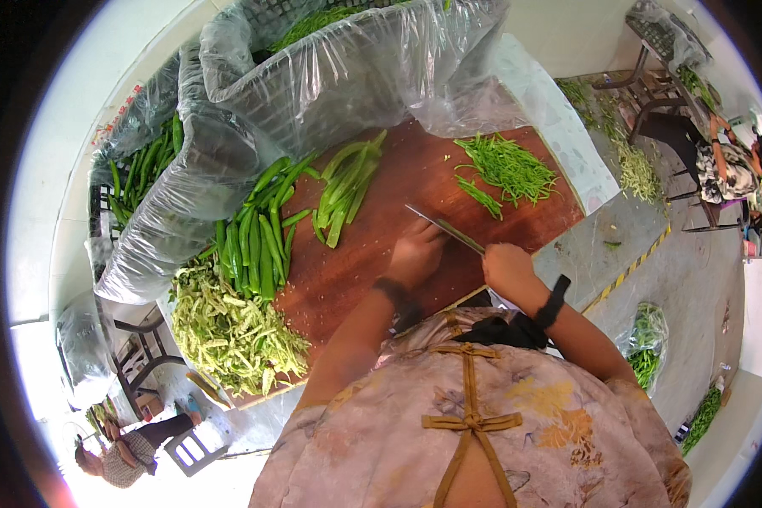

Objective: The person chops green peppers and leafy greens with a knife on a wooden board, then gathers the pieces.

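Note:
My right hand [511,268] grips a knife [451,232], its blade slanting up and left across the wooden tabletop [381,279]. Just left of the blade, my left hand [417,254] is lowered to the wood with its fingers bent; whether anything lies under them is hidden. Beyond it are halved, cored green peppers [349,184]. Whole long green peppers [254,244] are piled further left. Pale pepper cores with seeds [235,327] form a heap at the near left. A mound of thin green pepper shreds [511,166] sits at the far right of the wood.
A plastic-lined crate [355,76] with green shreds borders the far side. Another lined crate [143,168] holds whole peppers. Two people [730,168] work at separate stations, one right and one lower left. Bagged green produce [648,346] lies on the floor [692,286].

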Available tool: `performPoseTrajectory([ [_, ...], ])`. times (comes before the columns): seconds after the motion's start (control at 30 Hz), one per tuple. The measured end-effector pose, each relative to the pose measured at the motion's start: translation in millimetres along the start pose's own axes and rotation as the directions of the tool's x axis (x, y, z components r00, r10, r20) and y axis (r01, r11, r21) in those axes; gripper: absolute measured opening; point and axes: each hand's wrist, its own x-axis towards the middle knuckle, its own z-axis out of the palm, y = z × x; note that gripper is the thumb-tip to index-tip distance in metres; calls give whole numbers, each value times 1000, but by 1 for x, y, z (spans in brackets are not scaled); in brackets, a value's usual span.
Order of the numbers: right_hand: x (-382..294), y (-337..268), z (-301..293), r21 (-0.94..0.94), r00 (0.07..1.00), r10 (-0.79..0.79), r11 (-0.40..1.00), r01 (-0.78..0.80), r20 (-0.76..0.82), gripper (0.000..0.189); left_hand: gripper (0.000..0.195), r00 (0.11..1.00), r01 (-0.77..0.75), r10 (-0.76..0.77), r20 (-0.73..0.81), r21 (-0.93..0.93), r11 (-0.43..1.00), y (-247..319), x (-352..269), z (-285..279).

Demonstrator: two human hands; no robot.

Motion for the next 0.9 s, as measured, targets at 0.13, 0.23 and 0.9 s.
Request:
performPoseTrajectory([
  [0.13,44,-10,20,75,996,-14,997,21,-90,16,30,999,-20,19,33,14,1000,-1,-1,-3],
  [0.23,64,-6,24,52,986,-43,997,52,-163,17,30,999,-38,36,35,46,998,-2,-1,0],
  [0.9,-9,6,4,11,999,30,1000,-30,-46,19,33,1000,2,-2,-12,5,1000,-1,-3,2],
])
